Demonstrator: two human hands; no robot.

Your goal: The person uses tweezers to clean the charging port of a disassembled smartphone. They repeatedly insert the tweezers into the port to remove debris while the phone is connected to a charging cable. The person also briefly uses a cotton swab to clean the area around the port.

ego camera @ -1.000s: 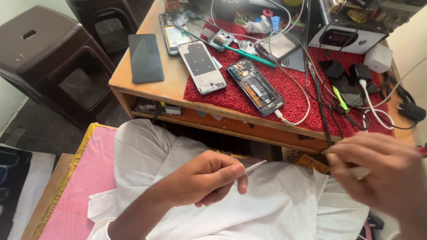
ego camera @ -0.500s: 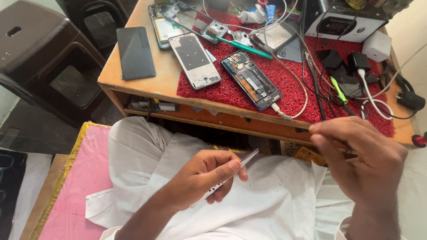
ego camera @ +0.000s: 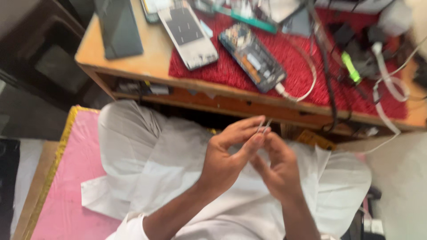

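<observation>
My left hand (ego camera: pixel 229 153) and my right hand (ego camera: pixel 278 166) meet over my lap, fingertips touching. Thin metal tweezers (ego camera: pixel 265 126) stick up between the fingers of my left hand, and my right fingers press against the same spot. Motion blur hides anything small held at the tips. Both hands hover above my white-clothed legs (ego camera: pixel 147 155), just in front of the low wooden table (ego camera: pixel 147 66).
On the table lies a red mat (ego camera: pixel 307 66) with an opened phone (ego camera: pixel 251 55) on a white cable, a white-framed phone (ego camera: pixel 189 33), a dark phone (ego camera: pixel 119 27), and tangled cables (ego camera: pixel 387 80) at right. A pink cushion (ego camera: pixel 66 191) is under me.
My right hand has swung in from the right to meet my left hand. The left hand has turned upward with the tweezers. The view has shifted closer to the table edge.
</observation>
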